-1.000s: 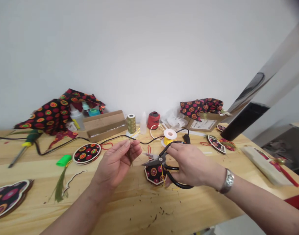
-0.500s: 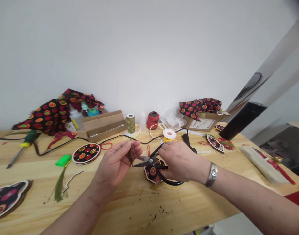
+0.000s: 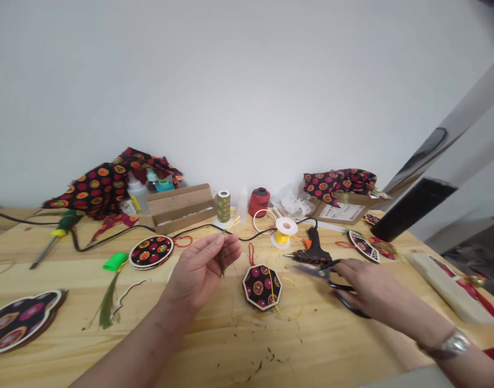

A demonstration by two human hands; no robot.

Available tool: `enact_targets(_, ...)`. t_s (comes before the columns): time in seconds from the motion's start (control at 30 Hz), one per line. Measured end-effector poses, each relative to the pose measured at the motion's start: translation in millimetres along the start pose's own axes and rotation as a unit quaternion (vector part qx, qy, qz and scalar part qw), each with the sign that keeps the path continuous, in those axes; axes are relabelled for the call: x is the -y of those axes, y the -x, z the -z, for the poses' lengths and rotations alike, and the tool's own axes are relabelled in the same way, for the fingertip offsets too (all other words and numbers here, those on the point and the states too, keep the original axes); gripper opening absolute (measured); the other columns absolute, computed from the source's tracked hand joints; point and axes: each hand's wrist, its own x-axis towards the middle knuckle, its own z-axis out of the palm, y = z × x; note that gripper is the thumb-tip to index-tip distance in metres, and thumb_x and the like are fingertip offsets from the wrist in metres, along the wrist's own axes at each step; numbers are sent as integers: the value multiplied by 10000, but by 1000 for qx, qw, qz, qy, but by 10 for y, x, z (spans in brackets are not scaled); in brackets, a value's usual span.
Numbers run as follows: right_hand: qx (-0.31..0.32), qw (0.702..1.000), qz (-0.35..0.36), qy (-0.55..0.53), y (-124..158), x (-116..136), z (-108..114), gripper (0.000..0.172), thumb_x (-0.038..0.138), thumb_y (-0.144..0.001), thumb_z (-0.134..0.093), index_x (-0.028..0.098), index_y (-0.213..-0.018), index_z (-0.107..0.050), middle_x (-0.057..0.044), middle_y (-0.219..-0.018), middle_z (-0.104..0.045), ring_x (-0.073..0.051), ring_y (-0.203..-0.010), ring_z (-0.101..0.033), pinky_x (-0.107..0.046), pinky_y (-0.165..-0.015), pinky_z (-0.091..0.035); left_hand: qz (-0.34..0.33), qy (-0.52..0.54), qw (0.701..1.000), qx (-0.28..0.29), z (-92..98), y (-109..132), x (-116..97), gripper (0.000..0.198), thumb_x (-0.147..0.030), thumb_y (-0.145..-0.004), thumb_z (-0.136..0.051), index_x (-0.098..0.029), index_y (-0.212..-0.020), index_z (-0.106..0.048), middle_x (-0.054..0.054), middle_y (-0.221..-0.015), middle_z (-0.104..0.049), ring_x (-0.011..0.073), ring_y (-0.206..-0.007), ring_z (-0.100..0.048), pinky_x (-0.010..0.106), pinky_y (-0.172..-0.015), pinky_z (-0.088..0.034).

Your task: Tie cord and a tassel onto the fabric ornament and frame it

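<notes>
My left hand (image 3: 204, 264) is closed, pinching a small green tassel (image 3: 220, 262) with a yellow cord end (image 3: 232, 223) sticking up above the fingers. Over on the right, my right hand (image 3: 366, 283) grips black-handled scissors (image 3: 331, 275), their blades pointing left near the glue gun. Between the hands lies an octagonal fabric-covered ornament (image 3: 261, 286) with a red loop at its top. A loose yellow cord (image 3: 297, 293) runs across it from a white spool (image 3: 285, 231).
A black glue gun (image 3: 311, 250) stands behind the scissors. Toward the back are a cardboard box (image 3: 184, 210), a green thread spool (image 3: 223, 206) and a red thread spool (image 3: 259, 202). At left are a screwdriver (image 3: 48, 248), a round ornament (image 3: 152, 251) and another green tassel (image 3: 108, 302).
My right hand has moved right with the scissors, away from my left hand, uncovering the octagonal ornament and glue gun. My left hand still holds the tassel. The view has shifted slightly.
</notes>
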Motion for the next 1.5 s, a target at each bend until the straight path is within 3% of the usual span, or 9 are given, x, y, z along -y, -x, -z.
enact_targets(0.27, 74, 991, -86, -68, 186, -650, -261, 243, 159, -828, -411, 178, -885, -647, -91, -867, -679, -187, -717, -644, -267, -640, -483, 33, -2, 999, -24, -13, 7, 27, 33, -106, -714, -688, -101, -733, -714, 77, -760, -746, 157, -690, -692, 253, -686, -577)
enact_targets(0.43, 42, 986, -145, 65, -122, -116, 38, 218, 80, -775, -472, 115, -651, -647, -161, -714, -662, -265, -693, -634, -336, -609, -455, 50, -9, 998, -22, -11, 8, 51, 39, -114, -717, -694, -99, -745, -717, 86, -774, -749, 156, -713, -690, 254, -708, -568)
enact_targets(0.53, -65, 984, -39, -159, -429, 453, 179, 218, 198, -867, -452, 181, -811, -662, -81, -794, -673, -197, -713, -615, -318, -667, -454, 49, -15, 999, -11, -4, 12, 66, 57, -135, -712, -710, -100, -756, -720, 83, -785, -750, 151, -718, -686, 253, -727, -561)
enact_targets(0.7, -27, 802, -15, -597, -909, 1250, 48, 402, 250, -774, -597, 193, -1166, -533, -69, -997, -661, -94, -558, -533, -212, -488, -415, 36, -34, 999, -8, 12, 0, 57, 118, -186, -698, -736, -102, -779, -725, 83, -788, -750, 155, -746, -682, 237, -736, -544)
enact_targets(0.83, 58, 708, 9, -704, -1081, 1421, -141, 218, 194, -734, -596, 156, -946, -629, 15, -676, -626, -53, -429, -431, -170, -407, -313, 27, -43, 999, -20, 26, -15, 48, 133, -193, -697, -736, -97, -789, -725, 74, -766, -746, 140, -705, -675, 213, -689, -536)
enact_targets(1.0, 33, 762, -52, -644, -1039, 1335, -255, 150, 245, -791, -552, 149, -741, -655, 60, -455, -474, -67, -381, -384, -188, -394, -288, 26, -44, 997, -57, 41, -41, 66, 103, -182, -678, -747, -104, -738, -717, 61, -750, -737, 135, -682, -669, 224, -683, -533)
enact_targets(1.2, -176, 922, 138, -315, -861, 1287, -188, 192, 168, -879, -461, 176, -805, -638, -8, -657, -613, -122, -593, -520, -241, -550, -351, 30, -97, 991, -91, 74, -60, 118, 129, -217, -643, -773, -116, -694, -711, 40, -670, -713, 125, -619, -648, 214, -633, -517)
enact_targets(1.33, -291, 913, 278, -70, -815, 1248, -116, 214, 107, -865, -423, 116, -939, -623, -62, -728, -609, -177, -637, -495, -306, -529, -316, 55, -190, 978, -74, 90, -51, 155, 105, -234, -676, -742, -132, -686, -718, 26, -632, -700, 107, -574, -611, 177, -558, -464)
enact_targets(1.5, -303, 883, 357, -24, -831, 1208, -26, 208, 108, -880, -411, 111, -892, -619, -65, -799, -598, -184, -737, -490, -325, -577, -329, 87, -276, 957, -22, 59, 0, 169, 83, -230, -684, -708, -158, -713, -738, 19, -645, -708, 128, -550, -581, 200, -528, -420)
